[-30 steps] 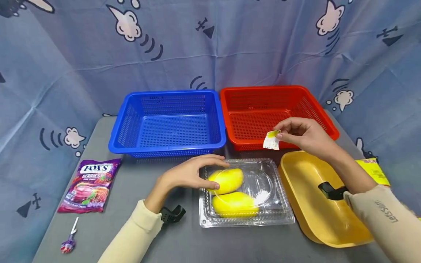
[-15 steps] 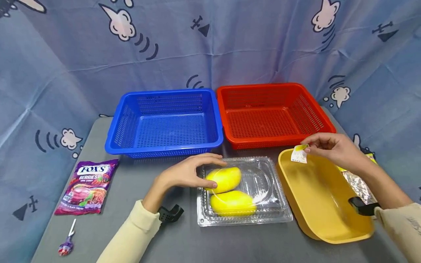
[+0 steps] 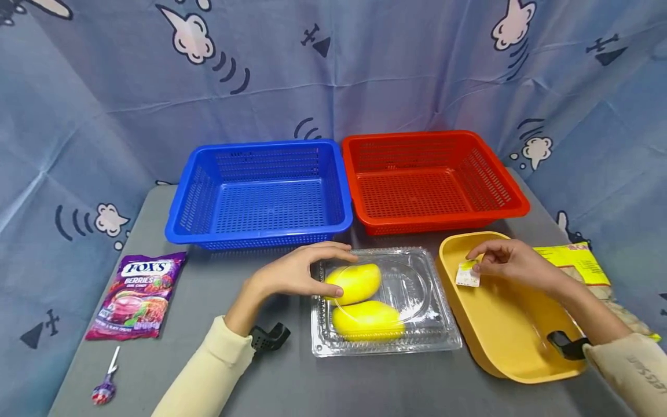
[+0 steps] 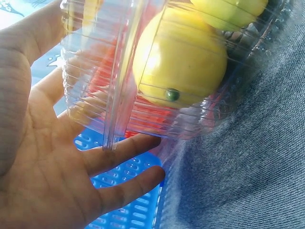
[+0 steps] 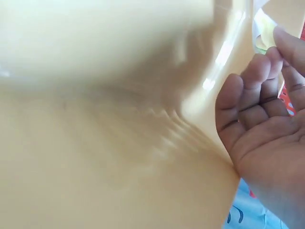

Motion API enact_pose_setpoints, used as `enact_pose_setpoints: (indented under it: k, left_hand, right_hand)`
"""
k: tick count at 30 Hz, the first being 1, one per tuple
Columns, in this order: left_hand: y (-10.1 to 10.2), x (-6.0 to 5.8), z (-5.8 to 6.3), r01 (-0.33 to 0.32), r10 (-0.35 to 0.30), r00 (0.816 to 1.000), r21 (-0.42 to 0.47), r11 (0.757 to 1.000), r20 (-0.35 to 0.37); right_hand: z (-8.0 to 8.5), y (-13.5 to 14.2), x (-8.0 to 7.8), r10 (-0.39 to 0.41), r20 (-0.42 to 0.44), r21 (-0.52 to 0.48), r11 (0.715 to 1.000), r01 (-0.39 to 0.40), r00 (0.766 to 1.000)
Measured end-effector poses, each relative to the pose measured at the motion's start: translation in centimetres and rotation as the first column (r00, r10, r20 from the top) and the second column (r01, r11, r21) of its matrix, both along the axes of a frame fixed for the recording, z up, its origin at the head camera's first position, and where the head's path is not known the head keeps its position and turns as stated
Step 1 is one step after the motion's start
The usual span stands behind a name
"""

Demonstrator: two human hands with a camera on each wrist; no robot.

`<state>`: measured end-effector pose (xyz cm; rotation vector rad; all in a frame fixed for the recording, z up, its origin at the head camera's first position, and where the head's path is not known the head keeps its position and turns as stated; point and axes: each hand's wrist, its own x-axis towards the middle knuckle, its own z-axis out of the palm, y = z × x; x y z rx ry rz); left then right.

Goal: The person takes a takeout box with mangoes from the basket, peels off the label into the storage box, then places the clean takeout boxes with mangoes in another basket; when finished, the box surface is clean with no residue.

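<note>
The label (image 3: 467,278) was positioned at the far end of the tub (image 3: 516,330), pinched by the right hand (image 3: 513,264). The left hand (image 3: 297,271) stood wide at the left side of the box (image 3: 388,349), which contained two fruits (image 3: 368,321).

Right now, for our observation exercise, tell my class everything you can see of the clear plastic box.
The clear plastic box looks thin and shiny, roughly rectangular, with ribbed walls and a raised ring on its lid, which appears closed. Two yellow fruits lie inside, toward the left side. The box rests flat on the grey table, just left of the yellow tub. The left grip spans its left edge, thumb over the lid; whether it presses cannot be told.
</note>
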<state>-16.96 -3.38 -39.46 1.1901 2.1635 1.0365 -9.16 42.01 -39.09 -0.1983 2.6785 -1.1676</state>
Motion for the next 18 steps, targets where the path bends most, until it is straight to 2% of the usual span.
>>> enact_pose_setpoints:
  k: [11,18]
  left_hand:
    - [0.0,-0.1,-0.3,-0.001,0.001,1.0,-0.006,1.0,0.01]
    - [-0.1,-0.1,-0.3,-0.003,0.003,1.0,0.007,1.0,0.013]
  right_hand:
    - [-1.2,-0.5,-0.2,0.027,0.003,0.007,1.0,-0.027,1.0]
    - [-1.9,-0.5,-0.1,0.017,-0.013,-0.021,1.0,-0.017,1.0]
